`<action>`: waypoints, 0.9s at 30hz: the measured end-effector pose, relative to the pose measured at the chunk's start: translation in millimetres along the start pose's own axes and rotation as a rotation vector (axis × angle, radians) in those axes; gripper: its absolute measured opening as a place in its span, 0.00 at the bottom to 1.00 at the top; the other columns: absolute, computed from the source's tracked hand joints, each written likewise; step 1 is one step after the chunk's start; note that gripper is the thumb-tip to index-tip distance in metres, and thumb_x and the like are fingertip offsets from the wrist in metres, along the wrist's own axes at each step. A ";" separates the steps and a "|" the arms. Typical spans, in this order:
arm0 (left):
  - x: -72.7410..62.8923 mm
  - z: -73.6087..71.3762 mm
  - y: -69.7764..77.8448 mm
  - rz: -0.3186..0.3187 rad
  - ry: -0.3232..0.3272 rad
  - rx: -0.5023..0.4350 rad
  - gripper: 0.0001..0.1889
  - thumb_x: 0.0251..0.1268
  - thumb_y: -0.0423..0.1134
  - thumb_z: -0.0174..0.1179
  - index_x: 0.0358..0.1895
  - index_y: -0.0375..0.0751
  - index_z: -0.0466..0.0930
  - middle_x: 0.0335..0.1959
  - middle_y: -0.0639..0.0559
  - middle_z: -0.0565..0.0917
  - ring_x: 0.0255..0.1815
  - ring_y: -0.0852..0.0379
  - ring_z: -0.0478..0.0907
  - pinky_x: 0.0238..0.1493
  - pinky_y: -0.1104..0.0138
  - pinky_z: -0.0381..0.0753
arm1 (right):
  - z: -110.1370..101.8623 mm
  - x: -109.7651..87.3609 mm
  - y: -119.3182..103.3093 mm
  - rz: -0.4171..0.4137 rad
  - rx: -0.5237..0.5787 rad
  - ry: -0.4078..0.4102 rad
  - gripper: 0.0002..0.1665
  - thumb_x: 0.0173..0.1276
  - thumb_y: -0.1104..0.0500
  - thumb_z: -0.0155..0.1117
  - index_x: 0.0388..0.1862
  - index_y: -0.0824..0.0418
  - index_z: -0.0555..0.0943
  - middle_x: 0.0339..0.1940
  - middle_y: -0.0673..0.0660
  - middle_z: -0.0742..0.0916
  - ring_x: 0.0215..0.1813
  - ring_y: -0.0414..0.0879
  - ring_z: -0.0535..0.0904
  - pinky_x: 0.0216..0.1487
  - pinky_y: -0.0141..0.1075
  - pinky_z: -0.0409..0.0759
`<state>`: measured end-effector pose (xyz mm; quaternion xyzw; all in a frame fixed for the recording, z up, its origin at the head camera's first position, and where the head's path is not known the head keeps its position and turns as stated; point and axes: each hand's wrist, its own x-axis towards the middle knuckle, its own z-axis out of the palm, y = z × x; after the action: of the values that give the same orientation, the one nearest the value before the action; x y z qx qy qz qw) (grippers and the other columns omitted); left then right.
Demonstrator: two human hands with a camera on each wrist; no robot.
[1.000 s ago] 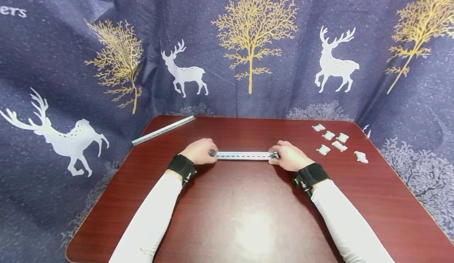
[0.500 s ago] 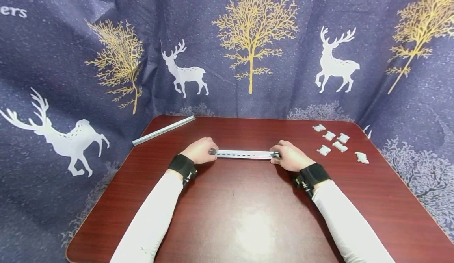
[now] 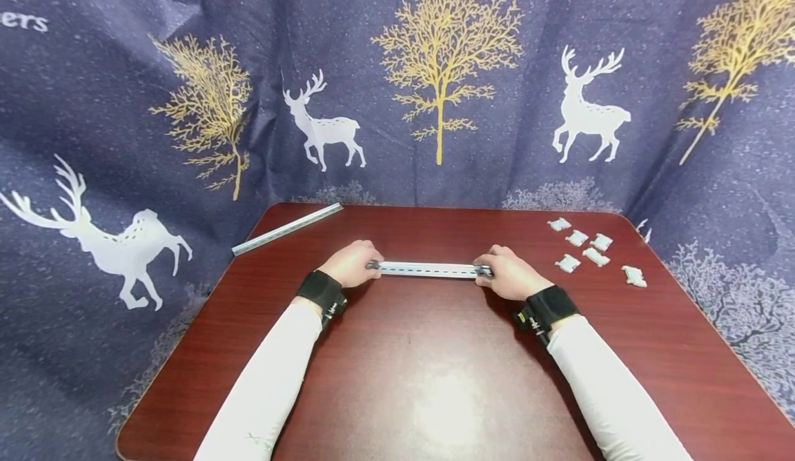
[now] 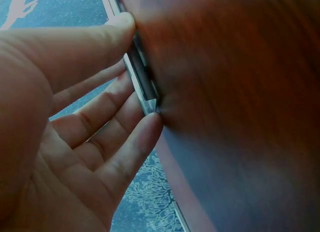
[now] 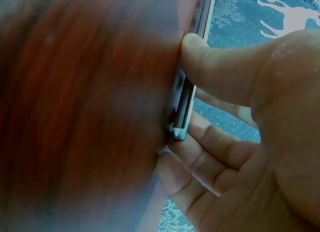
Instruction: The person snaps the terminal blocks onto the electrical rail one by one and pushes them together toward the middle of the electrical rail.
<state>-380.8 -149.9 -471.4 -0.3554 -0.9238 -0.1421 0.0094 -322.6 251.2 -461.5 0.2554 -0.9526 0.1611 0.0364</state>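
A slotted metal DIN rail (image 3: 428, 269) lies crosswise at the middle of the head view, with a hand at each end. My left hand (image 3: 352, 264) grips its left end. In the left wrist view, the thumb presses one side of the rail (image 4: 143, 84), and the fingers lie behind it and at its end. My right hand (image 3: 511, 273) holds the opposite end the same way. The right wrist view has that thumb against the near side of the rail (image 5: 184, 112), with curled fingers behind and below its tip. Small dark pieces show at both ends in the head view.
A second slotted rail (image 3: 287, 229) rests diagonally along the far left edge of the red-brown table (image 3: 397, 357). Several small white plastic pieces (image 3: 596, 257) lie scattered at the far right. Behind the table hangs a dark blue curtain (image 3: 397, 102) printed with deer and trees.
The rail has shifted very slightly away from me, both hands keeping their grip at its ends. The other rail and the white pieces have stayed put.
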 end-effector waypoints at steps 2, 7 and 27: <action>4.2 5.1 -7.0 0.006 0.003 0.000 0.11 0.71 0.41 0.76 0.52 0.42 0.94 0.48 0.49 0.90 0.57 0.46 0.83 0.68 0.53 0.80 | 0.1 -0.3 0.6 0.001 0.002 0.000 0.20 0.75 0.59 0.78 0.62 0.64 0.89 0.50 0.60 0.85 0.54 0.57 0.78 0.58 0.54 0.80; 9.3 13.3 -15.3 0.025 0.027 0.019 0.10 0.68 0.41 0.78 0.49 0.43 0.94 0.44 0.51 0.89 0.53 0.46 0.83 0.64 0.52 0.81 | -0.2 -1.3 0.8 0.007 0.001 -0.003 0.19 0.76 0.59 0.77 0.62 0.64 0.89 0.50 0.60 0.84 0.53 0.57 0.78 0.57 0.53 0.80; -3.4 -13.7 23.4 -0.054 -0.017 0.045 0.10 0.70 0.37 0.76 0.51 0.41 0.94 0.47 0.47 0.90 0.56 0.45 0.83 0.67 0.53 0.80 | -1.4 -2.1 -1.3 0.022 0.010 -0.004 0.17 0.76 0.61 0.76 0.60 0.64 0.90 0.49 0.61 0.83 0.52 0.57 0.76 0.56 0.53 0.80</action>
<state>-364.1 -139.3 -452.6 -0.3314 -0.9360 -0.1185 0.0057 -320.1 251.6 -460.1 0.2455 -0.9546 0.1655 0.0312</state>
